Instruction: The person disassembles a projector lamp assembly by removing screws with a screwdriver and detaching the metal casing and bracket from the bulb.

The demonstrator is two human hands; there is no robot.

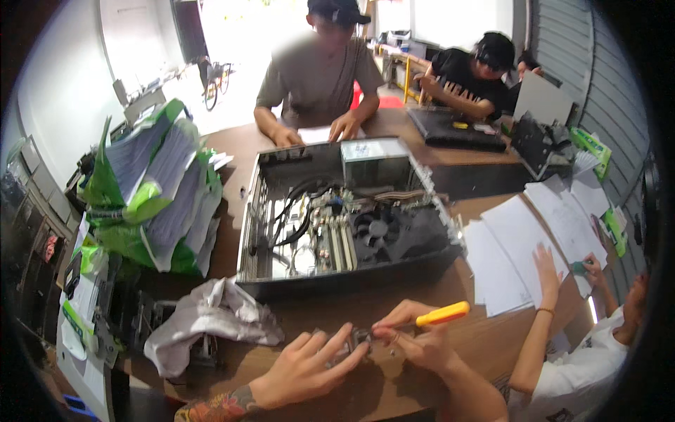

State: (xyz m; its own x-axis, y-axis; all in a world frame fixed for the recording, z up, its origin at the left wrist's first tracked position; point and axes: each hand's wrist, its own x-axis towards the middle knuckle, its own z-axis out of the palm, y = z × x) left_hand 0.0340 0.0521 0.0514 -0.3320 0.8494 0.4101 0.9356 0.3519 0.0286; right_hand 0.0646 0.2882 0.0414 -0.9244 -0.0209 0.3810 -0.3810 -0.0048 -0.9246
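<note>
Down at the near edge of the brown counter (pixel 394 313), both hands meet over a small metal part (pixel 357 340). The left hand (pixel 304 367) lies spread, its fingers (pixel 349 333) stretched forward and pressing on the part from the left side, pinning it flat rather than wrapping it. The right hand (pixel 416 342) is clenched around a yellow-handled screwdriver (pixel 441 314), the handle sticking out to the right and the tip end angled down toward the part; the tip itself is hidden behind the fingers. The part sits on the counter right between the two hands, just in front of the open computer case (pixel 344 218).

That case lies on its side with the cover off, showing a black cooling fan (pixel 376 230), bundled cables and the board inside. To its left, a crumpled grey cloth (pixel 211 316) rests on the counter, and beyond it a green-and-white sack stuffed with papers (pixel 158 190). On the right, white sheets (pixel 520 246) are fanned out, and another person's hand (pixel 547 271) lies flat on them. Across the counter, a person in a grey shirt (pixel 320 70) leans both hands on a paper, and further back a person in a black shirt (pixel 471 77) bends over a dark laptop (pixel 453 130).
</note>
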